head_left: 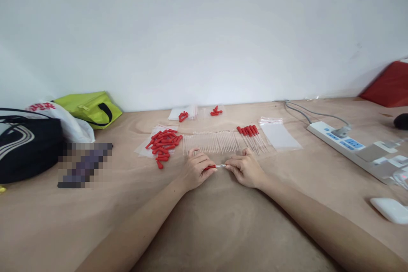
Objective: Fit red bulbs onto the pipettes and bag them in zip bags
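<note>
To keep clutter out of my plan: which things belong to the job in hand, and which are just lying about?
Apparently in the job:
red bulb in the left hand
clear tube in the right hand
loose red bulbs
row of clear tubes
red-topped tubes
clear bags, perhaps

Apparently lying about:
power strip
lime-green bag
black bag
white plastic bag
white case
</note>
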A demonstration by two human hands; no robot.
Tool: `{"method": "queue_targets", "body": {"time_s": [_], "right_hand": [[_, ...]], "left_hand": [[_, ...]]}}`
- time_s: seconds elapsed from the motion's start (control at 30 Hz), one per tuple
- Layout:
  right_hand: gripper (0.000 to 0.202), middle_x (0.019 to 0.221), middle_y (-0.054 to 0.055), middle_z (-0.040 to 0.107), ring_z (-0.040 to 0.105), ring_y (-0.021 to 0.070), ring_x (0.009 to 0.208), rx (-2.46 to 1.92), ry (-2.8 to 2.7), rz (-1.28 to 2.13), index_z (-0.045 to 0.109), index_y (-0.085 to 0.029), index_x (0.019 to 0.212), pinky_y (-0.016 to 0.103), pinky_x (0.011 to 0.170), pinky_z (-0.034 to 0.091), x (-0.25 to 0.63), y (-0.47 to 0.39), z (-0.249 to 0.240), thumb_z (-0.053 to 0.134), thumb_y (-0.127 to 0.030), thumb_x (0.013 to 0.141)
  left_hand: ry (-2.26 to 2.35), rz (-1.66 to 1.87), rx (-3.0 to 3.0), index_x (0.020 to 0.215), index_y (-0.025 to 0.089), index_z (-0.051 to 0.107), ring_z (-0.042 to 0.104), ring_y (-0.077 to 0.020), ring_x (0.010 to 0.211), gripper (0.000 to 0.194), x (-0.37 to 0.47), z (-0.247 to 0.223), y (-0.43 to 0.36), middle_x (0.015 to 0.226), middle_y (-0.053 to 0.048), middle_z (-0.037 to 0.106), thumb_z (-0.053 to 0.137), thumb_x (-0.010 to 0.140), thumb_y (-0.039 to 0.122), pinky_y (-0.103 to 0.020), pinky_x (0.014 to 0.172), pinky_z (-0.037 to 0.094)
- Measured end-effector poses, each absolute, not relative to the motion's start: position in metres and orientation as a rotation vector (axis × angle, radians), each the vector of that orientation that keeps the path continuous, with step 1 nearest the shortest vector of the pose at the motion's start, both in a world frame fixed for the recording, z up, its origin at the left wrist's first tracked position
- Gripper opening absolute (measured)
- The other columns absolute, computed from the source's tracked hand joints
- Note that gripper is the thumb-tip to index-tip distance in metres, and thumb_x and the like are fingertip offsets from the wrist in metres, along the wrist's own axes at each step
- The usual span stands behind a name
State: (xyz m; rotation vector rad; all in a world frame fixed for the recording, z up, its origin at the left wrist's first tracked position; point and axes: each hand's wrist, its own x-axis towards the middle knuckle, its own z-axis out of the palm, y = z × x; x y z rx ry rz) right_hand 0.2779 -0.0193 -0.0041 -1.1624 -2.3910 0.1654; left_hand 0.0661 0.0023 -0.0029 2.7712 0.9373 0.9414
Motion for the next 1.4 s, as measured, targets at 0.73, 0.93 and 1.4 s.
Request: {"method": "queue_targets", "body": {"time_s": [0.73,0.93,1.4], "right_hand": [[0.023,0.061,-0.001,0.058,0.038,0.0088,0.053,-1.020,-2.347,-0.226,0.062,-0.017,0.075,0.030,0.061,0.015,0.260,-0.015,-0.010,0.040,-0.016,0.083],[0.025,0.064,0.000,0.059,0.040,0.0094,0.055,-1.071,-2.365,-0.144,0.062,-0.018,0.074,0.030,0.062,0.015,0.259,-0.015,-0.008,0.039,-0.019,0.085],[0.025,0.077,0.007,0.063,0.048,0.0173,0.076,-1.463,-2.211,-0.193,0.065,-0.018,0.080,0.032,0.068,0.019,0.284,0.000,0.009,0.041,-0.024,0.083]], "left_hand": [[0.961,0.865,2.797,0.074,0.019,0.057,0.057,-0.0116,0.068,0.015,0.063,0.000,0.004,0.068,0.002,0.063,0.047,0.083,0.025,-0.037,0.091,0.022],[0.973,0.873,2.781,0.075,0.019,0.057,0.058,-0.0117,0.069,0.014,0.064,0.000,0.004,0.070,0.002,0.064,0.047,0.083,0.026,-0.037,0.092,0.022],[1.403,1.015,2.651,0.106,0.019,0.054,0.057,-0.0189,0.086,0.027,0.052,0.010,0.007,0.088,-0.004,0.064,0.051,0.081,0.029,-0.039,0.090,0.030]]}}
